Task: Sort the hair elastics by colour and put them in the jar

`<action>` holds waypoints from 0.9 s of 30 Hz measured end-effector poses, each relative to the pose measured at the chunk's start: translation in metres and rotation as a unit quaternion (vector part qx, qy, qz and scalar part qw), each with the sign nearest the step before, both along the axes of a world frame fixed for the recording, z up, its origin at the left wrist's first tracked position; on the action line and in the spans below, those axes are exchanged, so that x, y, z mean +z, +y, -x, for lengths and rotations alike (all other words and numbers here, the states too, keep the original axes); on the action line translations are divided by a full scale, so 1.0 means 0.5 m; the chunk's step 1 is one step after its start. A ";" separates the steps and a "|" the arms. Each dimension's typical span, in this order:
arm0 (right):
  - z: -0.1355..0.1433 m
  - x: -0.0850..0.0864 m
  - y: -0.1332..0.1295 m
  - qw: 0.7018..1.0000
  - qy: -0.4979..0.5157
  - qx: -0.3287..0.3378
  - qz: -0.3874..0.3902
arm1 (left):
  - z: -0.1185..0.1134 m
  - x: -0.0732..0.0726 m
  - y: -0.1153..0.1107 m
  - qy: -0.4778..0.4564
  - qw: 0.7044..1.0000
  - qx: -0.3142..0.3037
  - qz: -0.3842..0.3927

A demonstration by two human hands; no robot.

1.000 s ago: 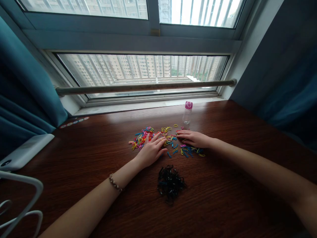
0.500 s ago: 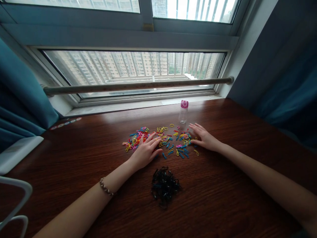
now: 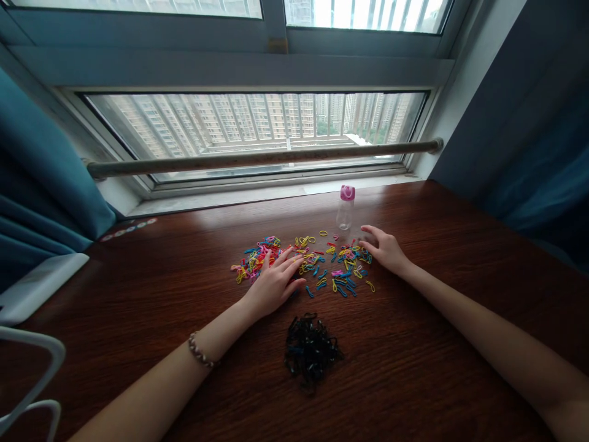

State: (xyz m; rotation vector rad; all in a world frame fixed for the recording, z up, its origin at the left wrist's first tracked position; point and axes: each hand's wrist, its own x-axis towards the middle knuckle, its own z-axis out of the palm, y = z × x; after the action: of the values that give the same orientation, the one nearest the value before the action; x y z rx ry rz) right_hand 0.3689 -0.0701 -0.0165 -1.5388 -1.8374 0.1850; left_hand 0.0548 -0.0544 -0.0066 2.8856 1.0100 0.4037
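Small coloured bands (image 3: 345, 282) in blue, yellow, red and pink lie spread over the middle of the brown table (image 3: 414, 368), with a denser heap at the left. My left hand (image 3: 276, 282) rests palm down at that heap's right side, fingers apart, hiding some bands. Beside the right edge of the bands is my right hand (image 3: 385, 248), open, its thumb and fingers apart. A heap of black bands (image 3: 311, 348) lies nearer to me. Behind the coloured bands stands a clear bottle with a pink cap (image 3: 345, 209).
A white device (image 3: 41, 288) and a curved white frame (image 3: 55, 356) are at the left, near a blue curtain (image 3: 50, 178). A metal rail (image 3: 267, 159) crosses in front of the window. A beaded strip (image 3: 129, 229) lies at the back left.
My right hand has drawn slightly away from the coloured bands, uncovering some at their right edge. My left hand stays over the bands. The whole view has shifted slightly.
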 end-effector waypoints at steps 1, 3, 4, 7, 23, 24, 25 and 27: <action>0.003 0.003 -0.001 1.000 0.008 0.018 -0.001 | 0.000 0.000 0.000 0.001 1.000 0.001 0.000; 0.014 0.010 -0.010 0.994 -0.005 0.109 0.007 | 0.000 -0.001 0.000 0.002 1.000 0.001 0.000; 0.020 0.014 -0.015 0.987 -0.023 0.156 0.013 | 0.000 -0.002 0.001 0.002 1.000 0.000 -0.001; 0.024 0.018 -0.023 0.981 -0.050 0.186 0.018 | 0.000 -0.005 0.002 0.000 1.000 -0.005 -0.006; -0.001 0.020 -0.033 0.986 0.027 0.163 -0.026 | -0.001 -0.001 0.001 0.003 1.000 -0.006 -0.007; -0.004 0.020 -0.034 0.989 0.046 0.136 -0.045 | -0.001 -0.001 0.001 0.003 1.000 -0.006 -0.008; -0.007 0.020 -0.034 0.990 0.061 0.114 -0.058 | -0.001 -0.001 0.001 0.003 1.000 -0.007 -0.009; -0.011 0.019 -0.032 0.991 0.061 0.102 -0.056 | -0.001 -0.001 0.000 0.001 1.000 -0.007 -0.010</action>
State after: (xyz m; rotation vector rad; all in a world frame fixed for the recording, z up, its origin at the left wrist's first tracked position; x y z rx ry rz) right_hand 0.3743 -0.0859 -0.0069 -1.2352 -1.8730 0.2602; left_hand 0.0555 -0.0542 -0.0073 2.9092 0.9923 0.4132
